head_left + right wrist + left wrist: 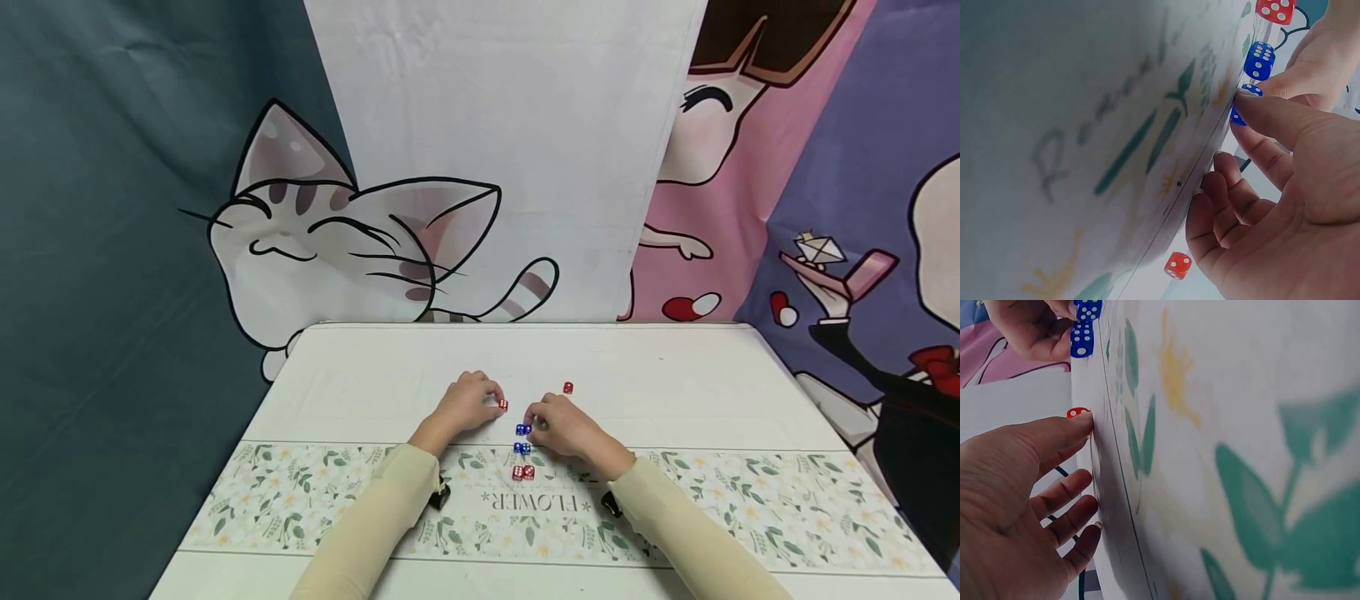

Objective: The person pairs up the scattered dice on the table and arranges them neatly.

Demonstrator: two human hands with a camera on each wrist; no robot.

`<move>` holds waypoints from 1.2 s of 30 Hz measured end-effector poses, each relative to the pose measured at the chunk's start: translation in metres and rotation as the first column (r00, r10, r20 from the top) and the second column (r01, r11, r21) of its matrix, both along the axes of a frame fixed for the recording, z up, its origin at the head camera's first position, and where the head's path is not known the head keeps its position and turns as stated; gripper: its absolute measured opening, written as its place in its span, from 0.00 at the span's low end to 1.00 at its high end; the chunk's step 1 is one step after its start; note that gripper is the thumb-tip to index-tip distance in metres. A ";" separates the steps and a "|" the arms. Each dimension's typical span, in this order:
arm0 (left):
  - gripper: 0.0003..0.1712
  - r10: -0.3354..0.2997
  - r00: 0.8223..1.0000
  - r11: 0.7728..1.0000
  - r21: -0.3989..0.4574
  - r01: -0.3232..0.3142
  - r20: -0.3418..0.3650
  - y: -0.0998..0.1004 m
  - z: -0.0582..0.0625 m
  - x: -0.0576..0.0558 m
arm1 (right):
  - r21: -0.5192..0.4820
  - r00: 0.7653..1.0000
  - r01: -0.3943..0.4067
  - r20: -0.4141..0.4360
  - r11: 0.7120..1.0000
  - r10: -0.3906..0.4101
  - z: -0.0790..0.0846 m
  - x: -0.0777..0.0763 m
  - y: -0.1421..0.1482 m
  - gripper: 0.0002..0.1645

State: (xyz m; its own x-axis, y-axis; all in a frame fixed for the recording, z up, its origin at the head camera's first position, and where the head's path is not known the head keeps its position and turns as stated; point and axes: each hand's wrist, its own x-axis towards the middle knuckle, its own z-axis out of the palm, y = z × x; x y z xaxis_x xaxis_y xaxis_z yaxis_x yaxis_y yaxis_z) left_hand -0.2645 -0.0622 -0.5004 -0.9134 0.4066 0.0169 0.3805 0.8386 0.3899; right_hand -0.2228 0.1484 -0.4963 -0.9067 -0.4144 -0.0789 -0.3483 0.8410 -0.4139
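Observation:
My left hand (467,402) pinches a red die (503,406) between thumb and forefinger; the thumb covers much of it in the left wrist view. Just to its right, my right hand (564,425) pinches a blue die (1238,117) beside another blue die (520,430). Nearer to me lies a pair of blue dice (517,448) side by side, and below that a pair of red dice (517,473), lined up roughly in a column. White dots mark the faces of the dice.
A single red die (567,387) lies beyond my right hand. The white table (360,367) carries a printed floral band (315,483) with the word FLOWER. Curtains with cartoon drawings, one a cat (315,225), hang behind its far edge.

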 end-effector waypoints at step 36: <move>0.10 -0.004 1.000 0.999 -0.048 0.003 -0.015 0.028 -0.001 0.005 | -0.143 0.992 -0.005 -0.124 0.990 -0.012 0.021 -0.017 0.031 0.09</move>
State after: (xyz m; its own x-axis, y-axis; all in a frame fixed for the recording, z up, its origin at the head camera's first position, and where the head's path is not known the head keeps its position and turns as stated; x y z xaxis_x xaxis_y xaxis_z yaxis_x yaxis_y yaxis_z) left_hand -0.2599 -0.0345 -0.5017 -0.9117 0.4107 0.0106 0.3891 0.8549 0.3431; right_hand -0.2395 0.1794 -0.4758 -0.9072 -0.4101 0.0942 -0.4018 0.7779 -0.4832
